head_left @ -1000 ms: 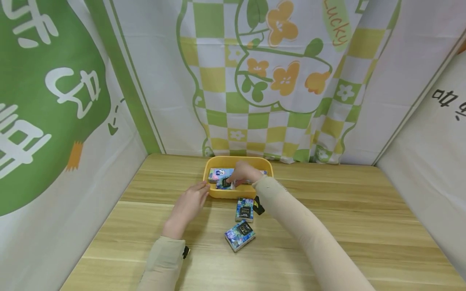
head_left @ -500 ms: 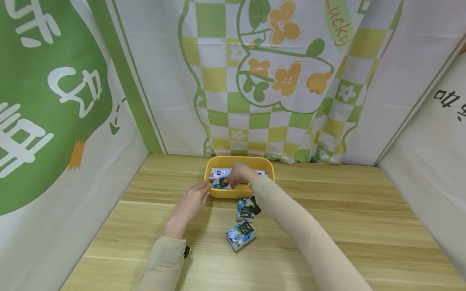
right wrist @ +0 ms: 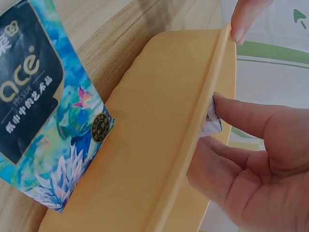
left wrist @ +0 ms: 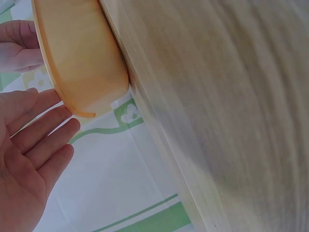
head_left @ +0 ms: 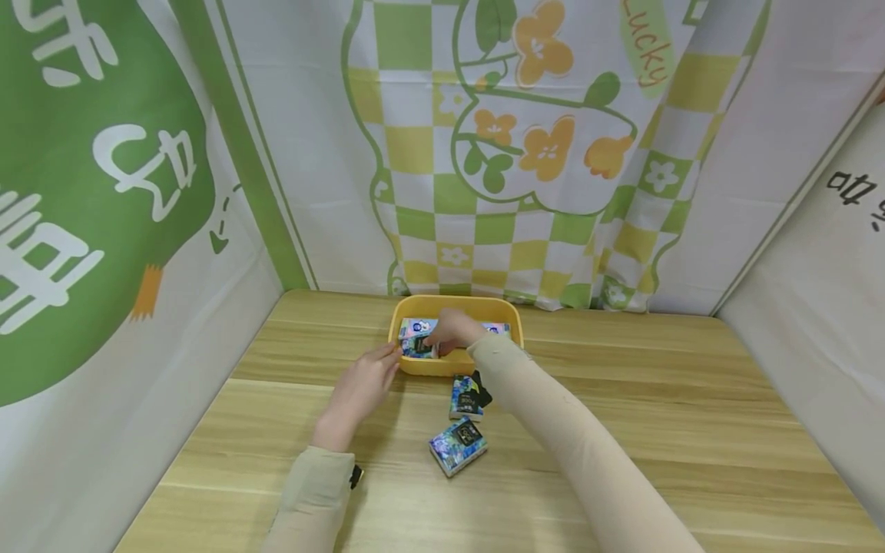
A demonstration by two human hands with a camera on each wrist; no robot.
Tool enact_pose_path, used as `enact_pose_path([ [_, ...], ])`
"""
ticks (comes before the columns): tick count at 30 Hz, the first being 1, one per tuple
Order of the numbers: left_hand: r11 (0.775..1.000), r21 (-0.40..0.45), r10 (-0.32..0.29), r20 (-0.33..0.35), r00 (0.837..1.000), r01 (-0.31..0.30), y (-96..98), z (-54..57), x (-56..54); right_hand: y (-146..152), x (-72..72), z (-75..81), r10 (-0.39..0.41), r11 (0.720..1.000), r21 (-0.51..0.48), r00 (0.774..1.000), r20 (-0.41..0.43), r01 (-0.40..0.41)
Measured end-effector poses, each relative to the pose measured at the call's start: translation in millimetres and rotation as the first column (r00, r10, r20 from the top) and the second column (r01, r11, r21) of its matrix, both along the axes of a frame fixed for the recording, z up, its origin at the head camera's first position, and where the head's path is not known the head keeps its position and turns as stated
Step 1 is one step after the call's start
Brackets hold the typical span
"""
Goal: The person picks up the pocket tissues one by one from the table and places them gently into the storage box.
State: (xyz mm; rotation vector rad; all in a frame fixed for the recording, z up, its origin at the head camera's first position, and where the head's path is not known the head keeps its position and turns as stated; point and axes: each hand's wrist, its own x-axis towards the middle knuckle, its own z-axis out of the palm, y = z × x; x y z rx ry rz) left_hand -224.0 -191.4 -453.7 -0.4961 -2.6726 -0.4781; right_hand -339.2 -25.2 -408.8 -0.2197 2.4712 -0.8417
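Note:
A yellow plastic bin (head_left: 442,368) stands at the back of the table, with pastel packs (head_left: 410,328) lying along its far side. Inside its front left part is a blue tissue pack (head_left: 413,348), which my right hand (head_left: 458,330) pinches between thumb and fingers. Only a corner of that tissue pack (right wrist: 212,123) shows past the rim in the right wrist view. My left hand (head_left: 358,390) touches the bin's left end with its fingertips, the fingers extended. In the left wrist view, the left hand (left wrist: 34,145) has its fingers spread against the rim.
Two more blue tissue packs lie on the wooden table (head_left: 657,430) before the bin: one pack (head_left: 462,399) close to its front wall, another pack (head_left: 458,448) nearer me, set at an angle. A patterned curtain (head_left: 484,230) hangs right behind the bin.
My right hand has shifted slightly left inside the bin, and the tissue pack has moved with it towards the left end. My left hand has stayed at the bin's edge.

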Motion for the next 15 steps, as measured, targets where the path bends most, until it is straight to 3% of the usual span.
enact_pose_path([
  [6, 1.000, -0.002, -0.001, 0.002, 1.000, 0.001, -0.3, 0.1, 0.2, -4.9, -2.8, -2.3, -0.044, 0.997, 0.055, 0.999, -0.007, 0.045],
  [15, 1.000, 0.000, 0.010, 0.020, 1.000, -0.010, 0.0, 0.1, 0.0, -3.6, -7.6, -5.7, 0.001, 0.995, 0.100, 1.000, 0.024, -0.003],
])
